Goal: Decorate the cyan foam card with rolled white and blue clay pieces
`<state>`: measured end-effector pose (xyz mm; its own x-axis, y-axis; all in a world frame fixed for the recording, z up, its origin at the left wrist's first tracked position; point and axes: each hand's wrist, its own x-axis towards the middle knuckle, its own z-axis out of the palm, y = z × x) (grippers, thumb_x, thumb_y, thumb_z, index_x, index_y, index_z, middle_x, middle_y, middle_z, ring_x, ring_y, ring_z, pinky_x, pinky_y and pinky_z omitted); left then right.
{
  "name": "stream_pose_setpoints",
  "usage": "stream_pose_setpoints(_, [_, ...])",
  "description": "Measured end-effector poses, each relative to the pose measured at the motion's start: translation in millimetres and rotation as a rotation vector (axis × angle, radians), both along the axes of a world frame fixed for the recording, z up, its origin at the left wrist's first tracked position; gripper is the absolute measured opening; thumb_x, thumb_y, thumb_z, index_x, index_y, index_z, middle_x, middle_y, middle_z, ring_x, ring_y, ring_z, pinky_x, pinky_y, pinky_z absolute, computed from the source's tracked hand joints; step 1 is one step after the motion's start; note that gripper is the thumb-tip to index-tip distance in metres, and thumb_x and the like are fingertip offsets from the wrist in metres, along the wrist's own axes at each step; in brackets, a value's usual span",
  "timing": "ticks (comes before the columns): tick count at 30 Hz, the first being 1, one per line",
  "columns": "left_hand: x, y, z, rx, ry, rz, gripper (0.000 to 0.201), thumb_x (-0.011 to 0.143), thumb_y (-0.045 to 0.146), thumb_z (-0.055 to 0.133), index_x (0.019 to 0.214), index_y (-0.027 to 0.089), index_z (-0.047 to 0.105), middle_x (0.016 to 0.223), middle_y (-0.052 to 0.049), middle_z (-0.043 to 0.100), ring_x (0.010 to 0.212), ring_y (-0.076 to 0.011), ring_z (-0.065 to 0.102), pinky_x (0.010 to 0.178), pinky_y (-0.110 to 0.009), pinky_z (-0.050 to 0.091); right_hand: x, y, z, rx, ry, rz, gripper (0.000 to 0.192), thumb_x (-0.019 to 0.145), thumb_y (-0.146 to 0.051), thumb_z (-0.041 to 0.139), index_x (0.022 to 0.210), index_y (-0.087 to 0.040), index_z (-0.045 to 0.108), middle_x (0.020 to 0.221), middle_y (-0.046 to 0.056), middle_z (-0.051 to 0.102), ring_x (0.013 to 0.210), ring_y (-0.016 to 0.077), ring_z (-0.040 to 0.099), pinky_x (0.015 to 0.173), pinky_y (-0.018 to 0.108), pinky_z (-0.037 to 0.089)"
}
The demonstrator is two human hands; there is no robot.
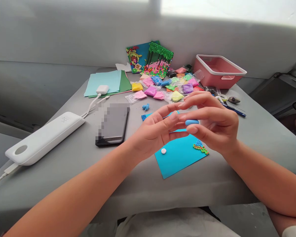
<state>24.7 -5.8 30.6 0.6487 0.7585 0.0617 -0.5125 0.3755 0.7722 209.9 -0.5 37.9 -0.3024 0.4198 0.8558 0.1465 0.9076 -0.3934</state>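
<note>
A small, smooth roll of blue modelling clay (192,122) is pinched between the thumb and fingers of my right hand (215,123). My left hand (154,131) is beside it with fingers stretched out, their tips meeting the right fingertips. Both hands hover over a bright blue card (174,163). On the card are a flat white clay disc (163,151) and a patch of tiny green, red and blue clay rings (201,148). The hands hide much of the card's far part. A loose blue clay lump (145,107) lies beyond the left hand.
Several bags of coloured clay (151,91) lie at the back, before two decorated pictures (159,62) and a pink box (219,75). A phone (113,125), a white power bank (46,138) and paper sheets (103,82) are left. Scissors (233,109) lie right.
</note>
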Motion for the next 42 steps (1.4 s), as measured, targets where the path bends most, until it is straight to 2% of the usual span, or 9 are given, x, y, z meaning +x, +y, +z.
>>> stream_pose_setpoints(4, [-0.7, 2.2, -0.7, -0.040, 0.002, 0.005, 0.026, 0.094, 0.040, 0.068, 0.112, 0.022, 0.070, 0.088, -0.002, 0.075, 0.086, -0.0184, 0.072, 0.089, -0.035, 0.055, 1.0, -2.1, -0.1, -0.025, 0.005, -0.029, 0.011, 0.090, -0.038, 0.073, 0.098, -0.037, 0.081, 0.110, 0.004, 0.074, 0.101, 0.0249, 0.069, 0.095, 0.050, 0.057])
stream_pose_setpoints(7, [-1.8, 3.7, -1.6, -0.083, -0.007, 0.032, 0.026, 0.092, 0.039, 0.069, 0.111, 0.022, 0.072, 0.089, -0.002, 0.077, 0.082, -0.0177, 0.072, 0.088, -0.033, 0.055, 1.0, -2.7, -0.6, -0.052, 0.046, -0.048, 0.020, 0.086, -0.033, 0.078, 0.104, -0.039, 0.080, 0.115, 0.004, 0.073, 0.106, 0.0258, 0.068, 0.094, 0.049, 0.058])
stream_pose_setpoints(16, [-3.0, 3.7, -1.5, -0.106, 0.021, 0.019, 0.029, 0.088, 0.039, 0.073, 0.111, 0.021, 0.072, 0.084, -0.002, 0.077, 0.084, -0.0190, 0.073, 0.082, -0.032, 0.057, -0.5, -1.3, 0.9, -0.100, 0.016, 0.025, 0.008, 0.086, -0.039, 0.078, 0.092, -0.037, 0.082, 0.112, 0.004, 0.073, 0.105, 0.0267, 0.069, 0.099, 0.052, 0.057])
stream_pose_setpoints(19, [-2.4, 3.8, -2.0, -0.101, -0.001, 0.007, 0.025, 0.090, 0.038, 0.071, 0.108, 0.021, 0.073, 0.086, -0.003, 0.077, 0.081, -0.0182, 0.072, 0.082, -0.032, 0.057, -0.8, -2.3, -0.4, -0.114, 0.048, 0.041, 0.013, 0.086, -0.036, 0.078, 0.098, -0.038, 0.082, 0.115, 0.003, 0.074, 0.108, 0.0262, 0.069, 0.100, 0.051, 0.057])
stream_pose_setpoints(26, [-1.0, 0.4, -2.7, -0.031, 0.031, 0.007, 0.033, 0.087, 0.045, 0.076, 0.112, 0.024, 0.073, 0.092, -0.003, 0.075, 0.098, -0.0227, 0.072, 0.091, -0.037, 0.057, 1.6, -5.3, -0.2, -0.150, 0.029, 0.013, 0.012, 0.090, -0.034, 0.076, 0.099, -0.037, 0.082, 0.120, 0.003, 0.074, 0.113, 0.0249, 0.069, 0.106, 0.049, 0.056])
stream_pose_setpoints(31, [0.1, -0.5, -3.9, 0.020, 0.018, -0.018, 0.041, 0.081, 0.042, 0.084, 0.116, 0.025, 0.072, 0.105, -0.004, 0.073, 0.105, -0.0219, 0.071, 0.092, -0.035, 0.058, 0.3, -5.4, -2.0, -0.157, 0.029, 0.009, 0.027, 0.085, -0.023, 0.080, 0.107, -0.039, 0.080, 0.126, 0.002, 0.071, 0.117, 0.0253, 0.069, 0.102, 0.048, 0.060])
stream_pose_setpoints(35, [1.2, -0.9, -2.7, 0.010, -0.036, -0.030, 0.036, 0.082, 0.034, 0.085, 0.114, 0.024, 0.072, 0.099, -0.002, 0.075, 0.098, -0.0172, 0.073, 0.087, -0.030, 0.058, -1.8, -4.0, -4.0, -0.126, 0.040, 0.021, 0.030, 0.085, -0.021, 0.079, 0.111, -0.036, 0.079, 0.123, 0.005, 0.072, 0.114, 0.0256, 0.070, 0.100, 0.048, 0.061])
stream_pose_setpoints(39, [1.3, -1.0, -2.1, 0.018, -0.024, -0.035, 0.040, 0.082, 0.036, 0.085, 0.117, 0.025, 0.069, 0.096, -0.003, 0.078, 0.095, -0.0190, 0.074, 0.085, -0.030, 0.055, -2.5, -1.5, -4.1, -0.038, 0.001, -0.024, 0.043, 0.083, -0.031, 0.082, 0.125, -0.035, 0.074, 0.121, 0.006, 0.074, 0.113, 0.0265, 0.070, 0.100, 0.047, 0.061])
stream_pose_setpoints(42, [1.8, -0.1, -3.8, 0.036, 0.013, -0.008, 0.039, 0.082, 0.037, 0.085, 0.115, 0.023, 0.070, 0.097, -0.003, 0.077, 0.097, -0.0195, 0.074, 0.091, -0.032, 0.054, -1.3, -0.3, -3.1, 0.080, -0.071, -0.098, 0.039, 0.085, -0.024, 0.080, 0.122, -0.037, 0.075, 0.113, 0.003, 0.078, 0.109, 0.0249, 0.071, 0.095, 0.045, 0.062])
